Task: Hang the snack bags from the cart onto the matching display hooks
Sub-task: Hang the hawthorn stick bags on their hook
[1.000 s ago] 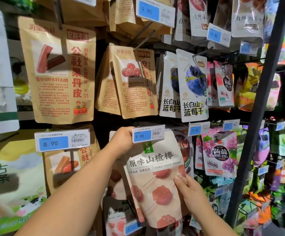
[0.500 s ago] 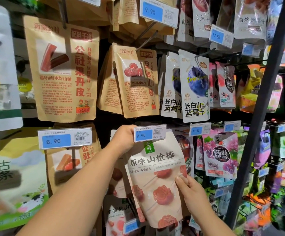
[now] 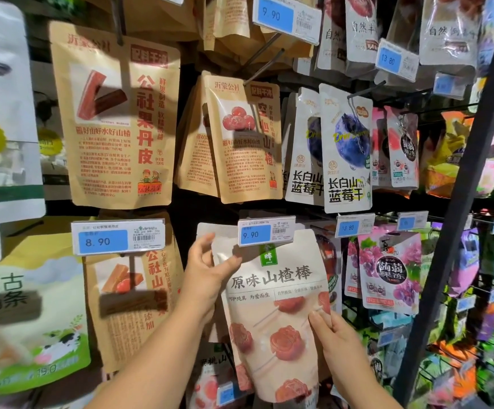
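Observation:
A cream snack bag (image 3: 272, 314) printed with red flower-shaped candies hangs just under the 9.90 price tag (image 3: 265, 232) in the lower middle of the display. My left hand (image 3: 207, 273) holds its upper left corner, thumb on the front and fingers spread behind the top edge. My right hand (image 3: 332, 340) pinches the bag's right edge lower down. The hook itself is hidden behind the tag. More bags of the same kind show behind and below it.
Kraft-paper bags (image 3: 116, 125) hang up left over an 8.90 tag (image 3: 118, 237), blueberry bags (image 3: 346, 149) up right, a grape jelly bag (image 3: 390, 270) to the right. A black upright post (image 3: 458, 202) crosses the right side. A large milk-snack bag (image 3: 24, 314) fills the left.
My left hand has come out from behind the bag's top and opened its fingers at the upper left corner. The bag sits slightly lower under the tag. My right hand stays on the right edge.

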The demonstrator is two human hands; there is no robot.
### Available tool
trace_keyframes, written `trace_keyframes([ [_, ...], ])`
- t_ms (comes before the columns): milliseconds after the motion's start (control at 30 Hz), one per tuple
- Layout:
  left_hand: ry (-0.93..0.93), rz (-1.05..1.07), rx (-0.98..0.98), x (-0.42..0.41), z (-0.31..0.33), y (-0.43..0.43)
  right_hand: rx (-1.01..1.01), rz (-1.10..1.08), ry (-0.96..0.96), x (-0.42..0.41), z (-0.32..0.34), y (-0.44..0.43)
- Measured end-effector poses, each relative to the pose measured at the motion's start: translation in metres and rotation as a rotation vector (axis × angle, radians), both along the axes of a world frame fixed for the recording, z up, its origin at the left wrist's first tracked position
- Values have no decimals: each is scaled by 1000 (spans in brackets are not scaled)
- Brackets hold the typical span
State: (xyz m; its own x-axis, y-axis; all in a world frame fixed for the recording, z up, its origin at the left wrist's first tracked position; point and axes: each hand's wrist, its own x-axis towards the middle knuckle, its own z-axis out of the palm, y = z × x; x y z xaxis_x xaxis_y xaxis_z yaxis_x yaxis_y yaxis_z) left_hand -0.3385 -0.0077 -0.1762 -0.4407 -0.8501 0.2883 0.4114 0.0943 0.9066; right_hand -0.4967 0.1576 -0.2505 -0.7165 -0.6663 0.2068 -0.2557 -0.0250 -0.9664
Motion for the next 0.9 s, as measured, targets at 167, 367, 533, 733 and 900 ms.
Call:
trace_keyframes([
  [167,11,1,134,-6,-19,10,-2,72,-40,1,0,-11],
  [367,-34,81,79,-13,-15,6,-119,91,-68,2,35,-32],
  [533,-51,113,88,-14,-9,4,-227,61,-137,-4,76,-57],
  [733,-8,114,97,-13,-1,3,-222,45,-143,-8,89,-72],
  [900,-56,116,36,-13,3,1,-257,55,-197,-7,82,-74],
])
